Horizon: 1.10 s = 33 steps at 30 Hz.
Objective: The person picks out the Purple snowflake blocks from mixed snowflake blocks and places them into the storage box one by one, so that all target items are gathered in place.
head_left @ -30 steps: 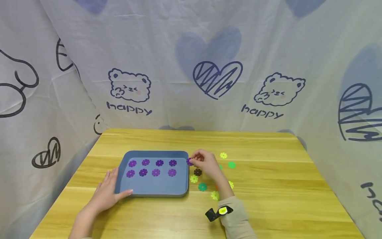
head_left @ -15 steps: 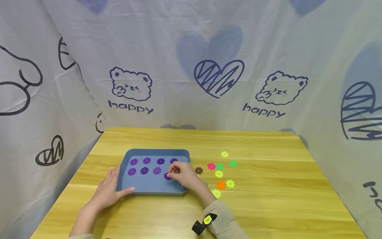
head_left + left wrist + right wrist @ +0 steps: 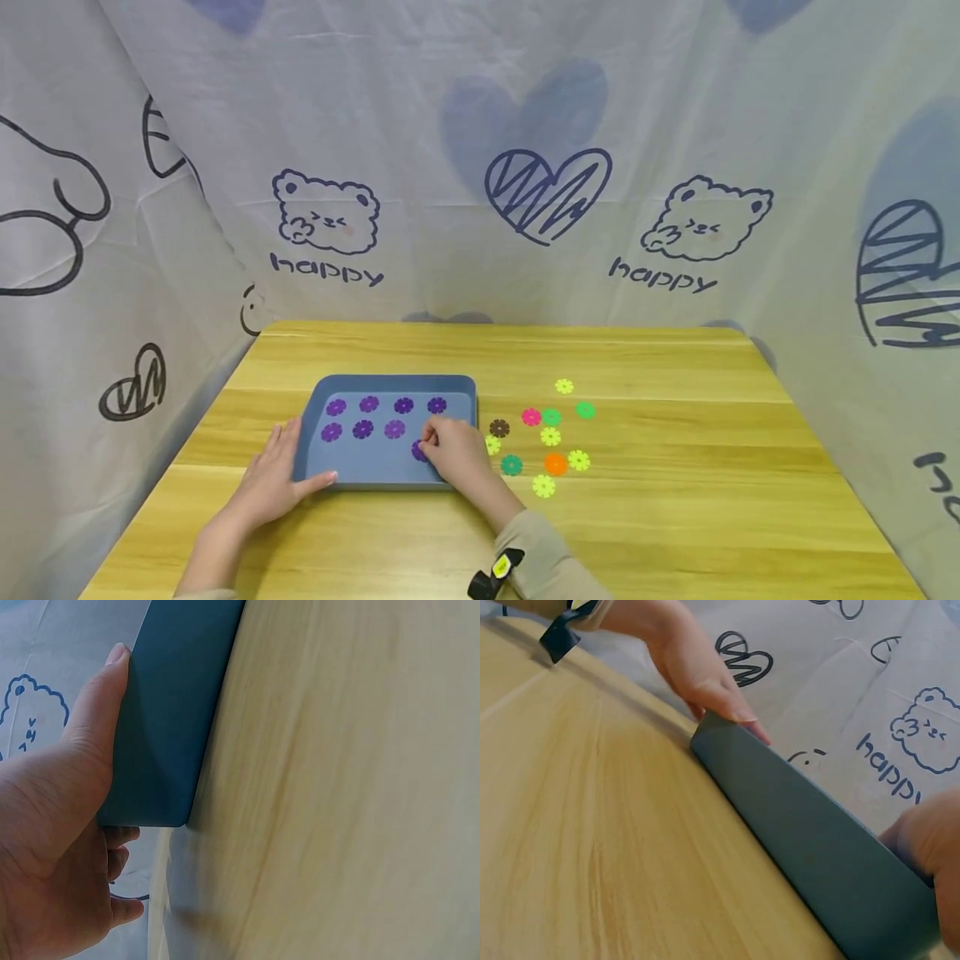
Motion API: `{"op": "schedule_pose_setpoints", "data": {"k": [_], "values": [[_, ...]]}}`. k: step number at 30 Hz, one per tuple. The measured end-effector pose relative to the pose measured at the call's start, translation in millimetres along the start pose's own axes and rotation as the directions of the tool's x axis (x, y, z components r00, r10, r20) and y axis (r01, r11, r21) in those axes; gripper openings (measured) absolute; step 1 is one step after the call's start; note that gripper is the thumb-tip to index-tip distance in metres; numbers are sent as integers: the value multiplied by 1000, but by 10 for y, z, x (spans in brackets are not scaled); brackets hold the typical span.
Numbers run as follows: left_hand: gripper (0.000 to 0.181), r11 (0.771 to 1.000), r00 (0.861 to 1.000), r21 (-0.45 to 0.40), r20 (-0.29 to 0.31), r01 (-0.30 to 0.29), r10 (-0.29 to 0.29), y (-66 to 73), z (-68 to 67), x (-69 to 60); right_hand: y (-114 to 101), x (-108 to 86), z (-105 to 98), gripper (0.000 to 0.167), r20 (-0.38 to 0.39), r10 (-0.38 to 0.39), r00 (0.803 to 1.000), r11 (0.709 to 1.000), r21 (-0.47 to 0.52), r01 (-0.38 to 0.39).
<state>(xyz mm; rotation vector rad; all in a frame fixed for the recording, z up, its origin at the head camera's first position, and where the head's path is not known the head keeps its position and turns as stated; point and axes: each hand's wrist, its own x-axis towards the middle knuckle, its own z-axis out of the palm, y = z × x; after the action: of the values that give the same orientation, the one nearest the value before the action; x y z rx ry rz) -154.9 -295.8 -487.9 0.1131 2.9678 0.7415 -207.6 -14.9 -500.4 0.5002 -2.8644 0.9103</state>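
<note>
A blue-grey tray [image 3: 352, 477] sits on the wooden table, holding purple snowflake discs such as this one [image 3: 363, 429] in two rows. My left hand [image 3: 264, 481] rests at the tray's front left corner. Its thumb lies on the front rim, and its straight fingers run along the left side. Over the front right part of the tray, my right hand [image 3: 463, 454] pinches another purple snowflake disc [image 3: 417, 451] between thumb and fingertips. The fingers partly cover that disc. In the right wrist view, the tray wall [image 3: 795, 832] hides the discs.
Right of the tray lie several loose snowflake discs, among them a brown one [image 3: 499, 428], a pink one [image 3: 531, 417], an orange one [image 3: 556, 464] and a teal one [image 3: 512, 465]. A printed cloth [image 3: 442, 283] hangs behind the table.
My right hand has carried the pinched purple disc from the tray's right edge leftward into the tray, then slightly toward the front. The left hand has stayed at the corner.
</note>
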Motion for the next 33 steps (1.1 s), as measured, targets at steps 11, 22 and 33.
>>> {"op": "schedule_pose_setpoints", "data": {"k": [11, 22, 33], "values": [[112, 999, 999, 15, -16, -28, 29, 39, 48, 10, 18, -38, 29, 12, -101, 8, 995, 992, -128, -21], [111, 999, 999, 33, -28, -42, 43, 50, 47, -29, -6, -80, 14, 10, -136, -13, 991, 989, -145, -7], [114, 999, 1000, 37, -11, -18, 18, 7, 11, -1, 13, -11, -20, 12, -125, 1, 992, 990, 142, 17]]}}
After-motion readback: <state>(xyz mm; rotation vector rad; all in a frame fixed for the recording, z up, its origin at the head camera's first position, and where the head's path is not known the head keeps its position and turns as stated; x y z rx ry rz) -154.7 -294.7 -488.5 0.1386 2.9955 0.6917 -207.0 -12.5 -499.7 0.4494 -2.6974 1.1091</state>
